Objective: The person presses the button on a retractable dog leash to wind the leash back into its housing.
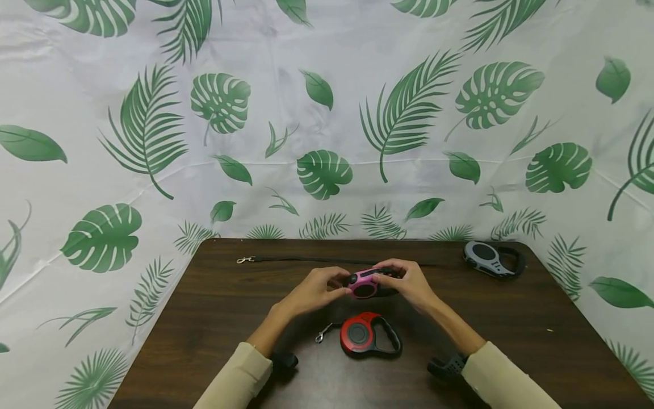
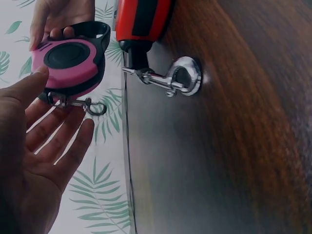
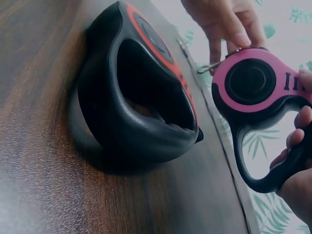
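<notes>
Both hands hold a pink and black retractable dog leash (image 1: 364,278) above the middle of the table. My right hand (image 1: 411,284) grips it by the black loop handle (image 3: 265,184), fingers passing through the loop. My left hand (image 1: 319,289) pinches the front end, its thumb on the pink casing and the other fingers loosely extended beneath. A metal clip (image 2: 90,105) hangs out beside those fingers. Below the hands, a red and black retractable leash (image 1: 357,332) lies on the table, its short cord ending in a silver clip (image 1: 321,335) to the left.
A grey retractable leash (image 1: 485,258) lies at the table's back right. Along the back edge stretches a black cord (image 1: 306,259) with a metal clip (image 1: 245,259) at its left end. Behind the dark wooden table (image 1: 214,329) hangs a leaf-patterned cloth (image 1: 276,199).
</notes>
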A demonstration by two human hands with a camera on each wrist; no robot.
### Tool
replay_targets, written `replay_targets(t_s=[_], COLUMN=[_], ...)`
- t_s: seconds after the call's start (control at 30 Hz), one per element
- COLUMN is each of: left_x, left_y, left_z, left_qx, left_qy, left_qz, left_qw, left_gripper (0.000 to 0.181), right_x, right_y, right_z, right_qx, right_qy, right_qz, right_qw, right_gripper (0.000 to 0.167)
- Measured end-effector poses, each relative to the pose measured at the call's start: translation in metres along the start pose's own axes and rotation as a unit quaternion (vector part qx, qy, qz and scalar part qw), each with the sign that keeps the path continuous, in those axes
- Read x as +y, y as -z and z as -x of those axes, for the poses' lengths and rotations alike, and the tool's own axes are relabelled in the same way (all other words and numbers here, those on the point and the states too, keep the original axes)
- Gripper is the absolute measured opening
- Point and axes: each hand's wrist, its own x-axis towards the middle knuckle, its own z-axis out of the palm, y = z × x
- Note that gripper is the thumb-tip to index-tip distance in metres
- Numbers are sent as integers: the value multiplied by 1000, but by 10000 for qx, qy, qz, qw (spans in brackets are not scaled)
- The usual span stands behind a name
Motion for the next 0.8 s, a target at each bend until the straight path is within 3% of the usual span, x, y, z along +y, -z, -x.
replay_targets(t_s=[0.33,0.57,0.8], left_x=[-8,-13,-18], left_y=[2,4,6], left_z=[1,3,7], left_qx=[-77,-191,-313], left_qy=[147,495,875], left_qz=[-59,-148,-201], left_qw=[9998,9985,9955], left_gripper=[31,32,35], right_x=[11,19,25], right_y=[-9,-17,-26], right_z=[-15,-21,-20], right_qx=[-189,-160,-101], right_qy=[-271,-303,-337], right_qz=[-22,-75,329], right_qw=[9995,9994,9988], right_gripper=[27,29,42])
